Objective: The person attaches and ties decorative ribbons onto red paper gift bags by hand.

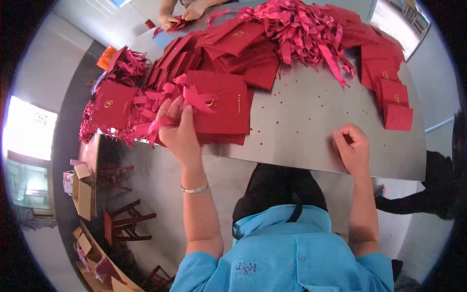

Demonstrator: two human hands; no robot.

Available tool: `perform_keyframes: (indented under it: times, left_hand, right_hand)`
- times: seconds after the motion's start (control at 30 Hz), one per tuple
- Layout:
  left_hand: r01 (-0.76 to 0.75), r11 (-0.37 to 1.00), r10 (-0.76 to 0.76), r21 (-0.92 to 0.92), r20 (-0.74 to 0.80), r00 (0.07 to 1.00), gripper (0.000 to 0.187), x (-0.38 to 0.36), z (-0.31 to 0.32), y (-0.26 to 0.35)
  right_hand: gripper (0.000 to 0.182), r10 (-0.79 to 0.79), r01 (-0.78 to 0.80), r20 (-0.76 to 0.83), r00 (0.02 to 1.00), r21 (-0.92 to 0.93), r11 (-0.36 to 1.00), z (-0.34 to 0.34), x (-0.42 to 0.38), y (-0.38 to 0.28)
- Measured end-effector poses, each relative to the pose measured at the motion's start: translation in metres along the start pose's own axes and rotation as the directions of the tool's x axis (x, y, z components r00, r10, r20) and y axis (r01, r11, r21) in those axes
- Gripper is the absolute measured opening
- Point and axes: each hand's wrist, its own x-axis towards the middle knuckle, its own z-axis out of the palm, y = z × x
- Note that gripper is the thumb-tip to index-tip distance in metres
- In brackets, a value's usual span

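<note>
My left hand (180, 134) rests with fingers stretched out on the pink ribbon (197, 100) of a dark red paper bag (224, 109). That bag lies flat on top of a stack near the table's front edge, a gold print on its face. Loops of ribbon lie around my fingers and partly cover them. At the front right edge of the table, my right hand (352, 148) is curled, thumb against the bent fingers, with nothing visible in it. The nearest things to it are small red dots on the tabletop.
The metal table (292, 146) carries heaps of red bags (243, 48), a tangle of pink ribbons (306, 34) and a row of bags (394, 97) at right. Another person's hands (182, 14) hold something red at the far side. Cardboard boxes (82, 194) and a stool (126, 221) stand left.
</note>
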Motion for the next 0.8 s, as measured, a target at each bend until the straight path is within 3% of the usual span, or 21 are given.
perform_keyframes:
  times: [0.03,0.1,0.23,0.27,0.5,0.67,0.8]
  left_hand:
    - [0.004,1.0,-0.004,0.002,0.005,1.0,0.041,0.004,0.0,0.003]
    - [-0.105,0.944,0.089,0.313,0.065,0.994,0.037,0.014,0.0,0.011]
    - [-0.267,0.887,0.232,0.377,0.136,0.963,0.022,0.051,-0.007,-0.009]
    - [-0.224,0.886,0.188,0.406,0.129,0.974,0.019,0.055,-0.009,-0.013]
    - [-0.177,0.951,0.14,0.254,0.158,0.977,0.016,0.06,-0.024,-0.009]
    - [-0.073,0.995,0.07,0.061,0.041,0.997,0.016,0.062,-0.03,-0.01]
    - [-0.049,0.998,0.048,0.026,0.047,0.998,0.015,0.066,-0.029,-0.007]
  right_hand:
    - [0.018,-0.013,0.013,-0.01,1.0,-0.012,1.0,0.0,0.0,0.0]
    - [0.017,-0.024,0.024,-0.005,1.0,-0.015,1.0,0.001,0.001,0.003]
    - [0.016,-0.041,0.041,0.001,0.999,-0.007,0.999,0.0,0.0,-0.001]
    - [0.016,-0.042,0.042,-0.001,0.999,-0.007,0.999,0.001,0.0,-0.001]
    - [0.016,-0.018,0.018,-0.003,1.0,-0.01,1.0,0.0,-0.001,-0.001]
    - [0.015,0.008,-0.008,0.01,1.0,-0.015,1.0,-0.002,-0.001,0.004]
    - [0.014,0.036,-0.036,-0.009,0.999,0.034,0.999,-0.001,-0.002,0.006]
